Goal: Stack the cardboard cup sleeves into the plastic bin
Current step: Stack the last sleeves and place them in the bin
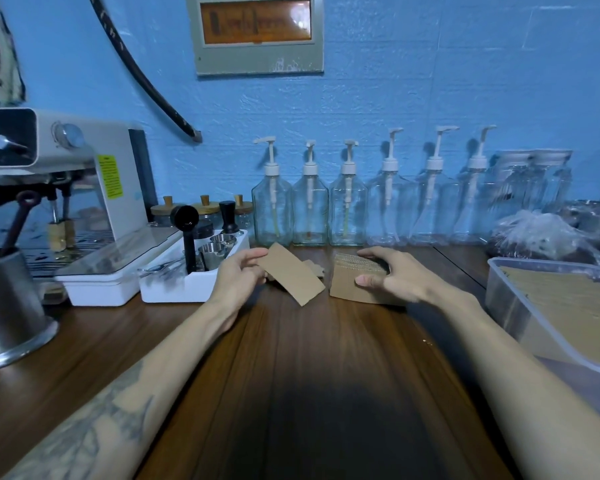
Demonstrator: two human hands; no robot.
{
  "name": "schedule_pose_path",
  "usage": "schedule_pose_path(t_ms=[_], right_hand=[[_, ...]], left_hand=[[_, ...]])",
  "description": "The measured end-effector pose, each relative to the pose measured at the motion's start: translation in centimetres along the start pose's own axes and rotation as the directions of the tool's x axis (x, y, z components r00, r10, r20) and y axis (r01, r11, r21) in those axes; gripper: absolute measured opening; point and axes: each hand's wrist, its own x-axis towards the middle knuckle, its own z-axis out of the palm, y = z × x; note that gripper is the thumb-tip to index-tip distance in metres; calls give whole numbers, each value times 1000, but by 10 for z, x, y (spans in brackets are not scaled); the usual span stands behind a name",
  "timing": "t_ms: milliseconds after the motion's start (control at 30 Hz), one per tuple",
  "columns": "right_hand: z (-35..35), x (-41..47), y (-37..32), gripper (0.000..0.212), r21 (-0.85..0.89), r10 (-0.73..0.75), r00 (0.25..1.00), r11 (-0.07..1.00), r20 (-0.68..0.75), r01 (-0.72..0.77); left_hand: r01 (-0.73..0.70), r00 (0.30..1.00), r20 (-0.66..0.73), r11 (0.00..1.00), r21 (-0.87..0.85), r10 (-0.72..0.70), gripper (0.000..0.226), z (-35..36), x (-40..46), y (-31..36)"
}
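Right now I am holding one flat sleeve (293,278) in my left hand (239,277), pinched at its near-left end, its long axis slanting from far-left to near-right above the desk (312,358). My right hand (394,275) is curling over the pile of sleeves (357,280) standing just beside it — thumb on the front face, fingers across the top. A few loose ones (314,266) are lying behind the sleeve I am holding. The plastic bin (520,317) is sitting at the desk's right edge, with cardboard already inside, so my right hand is the nearer one. I am judging that the pile goes rightward, while the single sleeve joins it first or follows after.
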Motion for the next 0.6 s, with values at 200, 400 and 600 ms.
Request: schedule_pose_path(t_ms=[200, 400, 600], right_hand=[[0, 1, 2, 53, 30, -24, 1000, 999, 2, 24], [1, 2, 2, 53, 28, -37, 999, 999, 3, 37], [3, 3, 3, 58, 34, -49, 999, 998, 0, 49]], left_hand=[[-81, 990, -122, 989, -127, 65, 20, -2, -1, 17], [-282, 959, -59, 953, -109, 277, 31, 15, -18, 41], [-471, 854, 305, 876, 107, 422, 42, 36, -33, 35]])
